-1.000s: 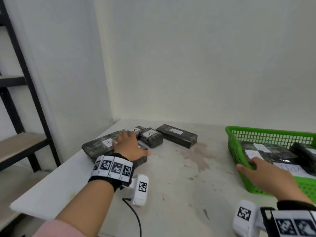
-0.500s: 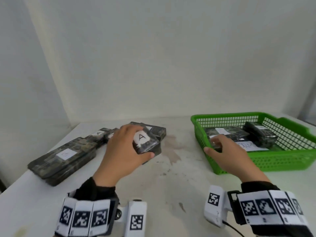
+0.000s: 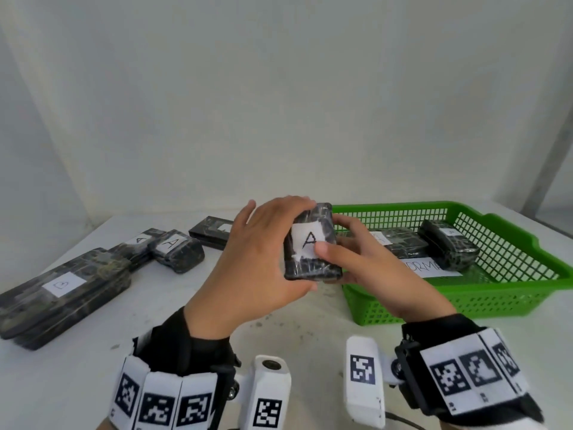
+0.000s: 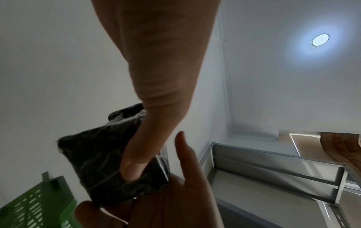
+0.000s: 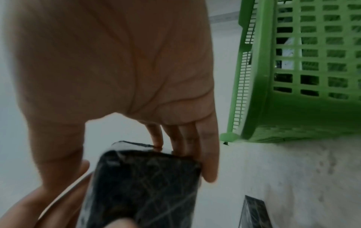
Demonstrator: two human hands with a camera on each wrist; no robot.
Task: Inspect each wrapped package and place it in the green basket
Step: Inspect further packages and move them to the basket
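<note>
Inspecting: left hand (image 3: 254, 259) and right hand (image 3: 366, 268) both pinching the A-labelled wrapped package (image 3: 311, 243) mid-air, green basket (image 3: 511, 293) at three o'clock; next, turning, then lowering in.

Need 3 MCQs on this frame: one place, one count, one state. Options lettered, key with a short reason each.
1. Where is the held package?
A. on the table
B. in the air beside the green basket's left end
C. on the shelf

2. How many wrapped packages lie in the basket?
A. two
B. five
C. none

3. How is the held package gripped?
A. left hand alone
B. right hand alone
C. both hands

Key:
1 B, the head view shows it lifted, clear of the table, by the basket's left end.
2 A, a long package and a short package show inside.
3 C, fingers of both hands curl round it.
</note>
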